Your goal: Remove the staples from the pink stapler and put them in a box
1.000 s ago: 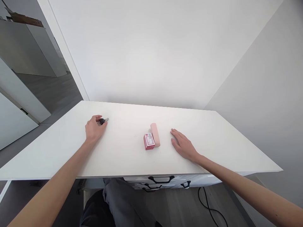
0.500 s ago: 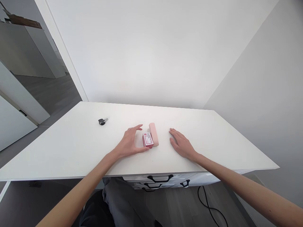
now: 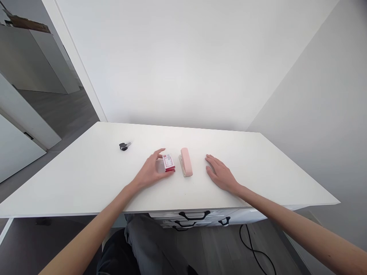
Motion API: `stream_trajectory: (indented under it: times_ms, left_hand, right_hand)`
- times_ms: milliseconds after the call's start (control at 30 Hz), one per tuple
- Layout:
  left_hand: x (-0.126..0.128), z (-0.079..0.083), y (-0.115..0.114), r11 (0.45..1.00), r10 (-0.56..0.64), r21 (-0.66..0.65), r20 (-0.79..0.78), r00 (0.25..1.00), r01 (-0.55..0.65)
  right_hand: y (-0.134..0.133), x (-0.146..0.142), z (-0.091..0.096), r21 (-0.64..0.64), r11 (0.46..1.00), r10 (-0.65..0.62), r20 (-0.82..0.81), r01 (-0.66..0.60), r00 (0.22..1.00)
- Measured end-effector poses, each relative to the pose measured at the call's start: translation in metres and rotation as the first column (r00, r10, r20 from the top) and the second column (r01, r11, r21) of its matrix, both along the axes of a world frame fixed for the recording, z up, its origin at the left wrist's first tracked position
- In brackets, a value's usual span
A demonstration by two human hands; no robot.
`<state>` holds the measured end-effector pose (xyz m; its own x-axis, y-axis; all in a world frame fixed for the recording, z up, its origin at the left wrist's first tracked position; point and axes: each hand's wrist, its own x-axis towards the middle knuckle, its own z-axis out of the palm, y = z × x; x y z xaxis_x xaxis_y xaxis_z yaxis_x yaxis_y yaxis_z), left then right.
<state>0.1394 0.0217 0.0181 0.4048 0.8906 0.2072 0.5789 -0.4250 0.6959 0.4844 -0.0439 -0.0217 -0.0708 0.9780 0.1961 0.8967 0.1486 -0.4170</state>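
Note:
My left hand [image 3: 151, 172] grips a small red and white box [image 3: 168, 163] between thumb and fingers, just above the white desk [image 3: 86, 179]. A pale pink stapler [image 3: 185, 162] lies on the desk a little to the right of the box, apart from it. My right hand [image 3: 219, 173] rests flat on the desk right of the stapler, fingers stretched out and holding nothing. A small black binder clip [image 3: 124, 146] lies alone at the far left of the desk.
The desk stands in a corner against white walls. Under its front edge are drawers with black handles [image 3: 195, 218], and a black cable [image 3: 252, 248] lies on the floor. A doorway opens to the left.
My left hand let go of the binder clip, crossed to the middle of the desk, took hold of the red box and drew it left, away from the stapler. My right hand stayed still.

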Motion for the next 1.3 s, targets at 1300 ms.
stream_trajectory:
  times_ms: [1300]
  left_hand:
    - [-0.147,0.026,-0.003,0.797,0.595,0.019,-0.200,0.778,-0.604]
  right_hand:
    - [-0.003,0.003,-0.005,0.005,1.000,-0.008,-0.013,0.008,1.000]
